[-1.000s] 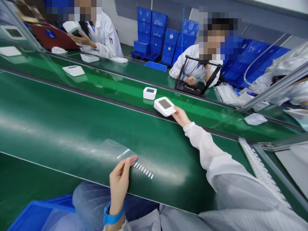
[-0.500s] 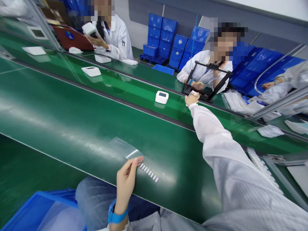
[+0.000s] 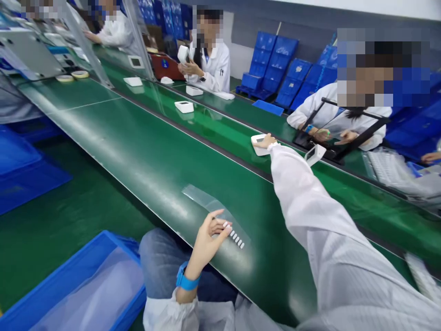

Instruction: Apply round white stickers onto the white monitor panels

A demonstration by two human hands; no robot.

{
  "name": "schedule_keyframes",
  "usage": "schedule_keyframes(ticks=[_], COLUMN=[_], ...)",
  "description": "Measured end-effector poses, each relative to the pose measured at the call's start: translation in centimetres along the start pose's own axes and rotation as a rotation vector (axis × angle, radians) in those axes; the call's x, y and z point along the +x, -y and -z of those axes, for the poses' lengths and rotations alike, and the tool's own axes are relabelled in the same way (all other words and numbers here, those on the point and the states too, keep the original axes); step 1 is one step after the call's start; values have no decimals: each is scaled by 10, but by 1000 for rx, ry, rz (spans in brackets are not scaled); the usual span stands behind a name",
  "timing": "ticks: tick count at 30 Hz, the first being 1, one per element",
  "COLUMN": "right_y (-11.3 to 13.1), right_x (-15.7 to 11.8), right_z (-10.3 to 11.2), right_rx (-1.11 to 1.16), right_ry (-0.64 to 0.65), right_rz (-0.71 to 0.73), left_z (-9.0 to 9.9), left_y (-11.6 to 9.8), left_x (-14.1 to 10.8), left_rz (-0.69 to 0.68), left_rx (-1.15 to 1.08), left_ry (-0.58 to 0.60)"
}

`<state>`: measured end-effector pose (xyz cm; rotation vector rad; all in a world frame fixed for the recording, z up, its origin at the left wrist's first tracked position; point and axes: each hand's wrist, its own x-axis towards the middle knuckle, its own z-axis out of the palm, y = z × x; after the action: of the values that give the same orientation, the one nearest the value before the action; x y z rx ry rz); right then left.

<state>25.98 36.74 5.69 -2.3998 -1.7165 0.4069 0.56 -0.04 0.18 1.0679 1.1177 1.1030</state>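
My right hand [image 3: 266,140] reaches far out over the green belt, its fingers on a white device [image 3: 257,148] with a dark screen. My left hand [image 3: 214,234] is low over the near green worktop, at a clear plastic strip [image 3: 203,197] that carries a row of small white oval pieces [image 3: 237,240]. Its thumb and fingertips are closed on the strip beside the first ovals. Another white device [image 3: 315,155] stands tilted just beyond my right forearm. Farther left along the belt lies one more white device [image 3: 184,106].
A person [image 3: 344,119] sits across the belt behind a black frame [image 3: 365,133]. Another person [image 3: 217,64] farther left holds a white device. A blue bin [image 3: 69,280] stands at lower left, and tape rolls [image 3: 80,74] lie at upper left.
The view has swung left. My right hand has left the spot by the black frame and come onto the white device. My left fingers have shifted along the strip onto the ovals.
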Motion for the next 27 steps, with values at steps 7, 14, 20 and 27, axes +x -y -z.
schedule_keyframes(ticks=[7,14,20,27], right_y=[-11,-35,-57,-60], right_x=[-127,-206,-220,-309], right_z=[18,11,11,-39], right_rx=[-232,-394,-159,721], right_ry=[397,278,168,88], right_rz=[1058,1502,1557,1060], left_z=[3,4,-3,-20], left_y=[5,-2,-5,-3], left_x=[3,2,0,-4], left_rz=[12,61,112,67], left_rx=[-75,-65,-174,-231], left_ry=[-42,-62,-101,-105])
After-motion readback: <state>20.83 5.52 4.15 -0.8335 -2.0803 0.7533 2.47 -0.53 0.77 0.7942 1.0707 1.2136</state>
